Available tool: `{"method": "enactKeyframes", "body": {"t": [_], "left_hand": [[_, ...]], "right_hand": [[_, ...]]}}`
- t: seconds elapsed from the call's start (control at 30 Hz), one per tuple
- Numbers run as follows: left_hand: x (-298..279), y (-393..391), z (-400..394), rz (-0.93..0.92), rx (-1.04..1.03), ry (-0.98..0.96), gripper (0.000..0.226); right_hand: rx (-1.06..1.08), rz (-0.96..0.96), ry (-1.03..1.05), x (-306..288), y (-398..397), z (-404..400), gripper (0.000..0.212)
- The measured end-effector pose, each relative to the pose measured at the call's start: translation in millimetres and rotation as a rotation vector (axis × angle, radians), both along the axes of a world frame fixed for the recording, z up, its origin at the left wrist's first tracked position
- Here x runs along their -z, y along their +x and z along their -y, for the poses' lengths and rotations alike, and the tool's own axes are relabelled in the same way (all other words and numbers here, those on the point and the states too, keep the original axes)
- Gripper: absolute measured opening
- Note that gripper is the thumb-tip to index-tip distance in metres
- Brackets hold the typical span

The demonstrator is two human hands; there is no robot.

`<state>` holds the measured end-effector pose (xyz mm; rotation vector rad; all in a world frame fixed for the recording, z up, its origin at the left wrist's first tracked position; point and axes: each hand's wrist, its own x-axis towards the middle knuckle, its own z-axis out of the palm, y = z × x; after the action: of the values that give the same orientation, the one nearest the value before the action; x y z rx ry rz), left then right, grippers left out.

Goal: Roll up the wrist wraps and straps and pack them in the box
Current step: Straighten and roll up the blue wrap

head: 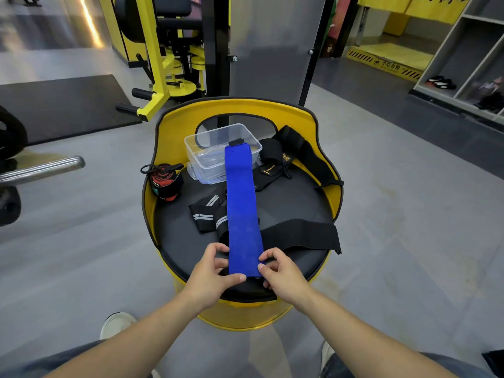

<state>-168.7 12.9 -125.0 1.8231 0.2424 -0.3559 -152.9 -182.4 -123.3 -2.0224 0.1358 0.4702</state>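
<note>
A long blue wrist wrap (pixel 241 205) lies flat down the middle of the black seat (pixel 289 203), its far end resting on the clear plastic box (pixel 215 148). My left hand (pixel 211 271) pinches the near left corner of the blue wrap. My right hand (pixel 281 271) pinches the near right corner. A black strap (pixel 302 233) lies crosswise under the blue wrap. A black wrap with grey stripes (pixel 204 214) sits left of it. A rolled red and black wrap (pixel 165 181) stands at the seat's left edge. Black straps (pixel 294 156) are heaped at the back right.
The seat is a yellow barrel chair with a raised yellow back rim (pixel 237 106). The box's lid (pixel 201 174) lies under the box. Yellow gym machines (pixel 161 64) stand behind, a steel bar (pixel 41 167) at left, shelves (pixel 463 58) at right. My shoes are on the grey floor.
</note>
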Motion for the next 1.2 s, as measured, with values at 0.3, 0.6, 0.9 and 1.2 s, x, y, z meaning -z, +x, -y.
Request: {"method": "enactKeyframes", "body": {"t": [0.3,0.6,0.9,1.2], "left_hand": [[10,-3,4,0.077,0.039,0.083,0.018],[17,-8,4,0.131,0.121,0.270,0.029],[24,-9,4,0.168,0.112,0.276,0.016],[29,-1,4,0.036,0.085,0.111,0.007]], "right_hand": [[-0.025,0.047,-0.008,-1,-1,2,0.002],[-0.028,0.018,-0.013,3,-3,1,0.006],[-0.147,0.127,-0.114,17,-13,11,0.020],[-0.116,0.182,-0.110,18,-8,8,0.015]]}}
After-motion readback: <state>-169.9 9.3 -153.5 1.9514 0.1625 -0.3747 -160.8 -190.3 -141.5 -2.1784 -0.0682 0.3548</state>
